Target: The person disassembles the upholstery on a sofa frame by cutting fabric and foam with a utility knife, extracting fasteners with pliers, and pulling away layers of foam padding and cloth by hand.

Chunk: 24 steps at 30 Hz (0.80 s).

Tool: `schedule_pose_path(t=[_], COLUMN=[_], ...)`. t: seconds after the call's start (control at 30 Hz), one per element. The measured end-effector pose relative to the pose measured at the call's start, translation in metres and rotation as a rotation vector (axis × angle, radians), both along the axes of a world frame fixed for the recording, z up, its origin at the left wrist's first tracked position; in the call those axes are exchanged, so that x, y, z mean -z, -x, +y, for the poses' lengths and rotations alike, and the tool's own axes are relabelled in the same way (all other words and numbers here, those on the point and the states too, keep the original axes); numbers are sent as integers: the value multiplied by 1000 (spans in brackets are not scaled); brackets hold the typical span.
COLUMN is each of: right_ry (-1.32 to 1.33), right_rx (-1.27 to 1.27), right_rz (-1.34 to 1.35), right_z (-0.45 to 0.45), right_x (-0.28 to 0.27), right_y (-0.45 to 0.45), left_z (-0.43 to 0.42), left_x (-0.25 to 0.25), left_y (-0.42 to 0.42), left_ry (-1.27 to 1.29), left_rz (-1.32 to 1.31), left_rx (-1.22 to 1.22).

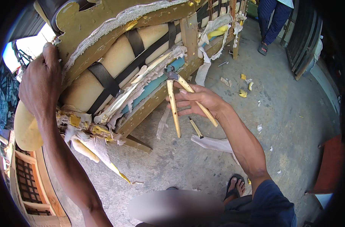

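Note:
A stripped sofa frame [142,120] stands in front of me, with dark webbing straps [104,80], foam and torn fabric [142,81] hanging along its rail. My left hand [42,81] is closed around the frame's curved upper edge at the left. In my right hand [202,100] are pincers [173,100] with yellowish handles spread apart; one handle crosses the palm, and the fingers reach behind toward the other. The pincers' dark jaws are at the torn fabric beside a blue strip [151,90]; whether they bite on anything I cannot tell.
A yellow cutter-like tool [196,127] with black ends lies on the concrete floor near a pale fabric strip [212,143]. Foam scraps [243,93] are scattered to the right. Another person [271,19] in striped trousers is at the back. A wooden lattice frame [36,185] is at lower left.

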State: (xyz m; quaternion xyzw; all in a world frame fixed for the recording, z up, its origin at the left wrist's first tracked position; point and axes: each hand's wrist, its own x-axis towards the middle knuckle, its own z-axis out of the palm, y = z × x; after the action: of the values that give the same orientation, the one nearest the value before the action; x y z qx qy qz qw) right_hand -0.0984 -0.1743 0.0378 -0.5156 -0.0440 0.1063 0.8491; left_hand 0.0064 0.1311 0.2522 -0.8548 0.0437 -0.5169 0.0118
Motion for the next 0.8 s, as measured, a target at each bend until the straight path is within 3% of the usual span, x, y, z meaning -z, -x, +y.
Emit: schedule_pose_path(t=[0.1,0.37,0.43,0.53,0.57,0.63,0.7,0.77,0.8], right_ry=[-157,128,60,790,787,1260,1235,1499,1533], right_rx=[-92,36,51,158,149,94,-87,-239,-239], right_rz=[-35,2,8,73,79,147,222,7,2], right_z=[-9,-32,-27,-30,-28,-24,-13,-18,-32], right_x=[5,21,8,-15,-19,-37,13,81,74], right_y=[-14,-31,-28,-33,-27,-12,35,68,62], left_z=[-3,-4,-5,-4,-2,-2,-4,-4,-7], left_x=[0,3,3,3,4,-1,-4,-1,0], left_y=[3,6,7,7,8,8,10,10,7], left_ry=[5,-2,3,-2,-5,6,14,58,77], left_rz=[15,-47,-41,-65,-57,-13,-7,-8,-48], left_rx=[-8,24,29,57,52,75,86,78,39])
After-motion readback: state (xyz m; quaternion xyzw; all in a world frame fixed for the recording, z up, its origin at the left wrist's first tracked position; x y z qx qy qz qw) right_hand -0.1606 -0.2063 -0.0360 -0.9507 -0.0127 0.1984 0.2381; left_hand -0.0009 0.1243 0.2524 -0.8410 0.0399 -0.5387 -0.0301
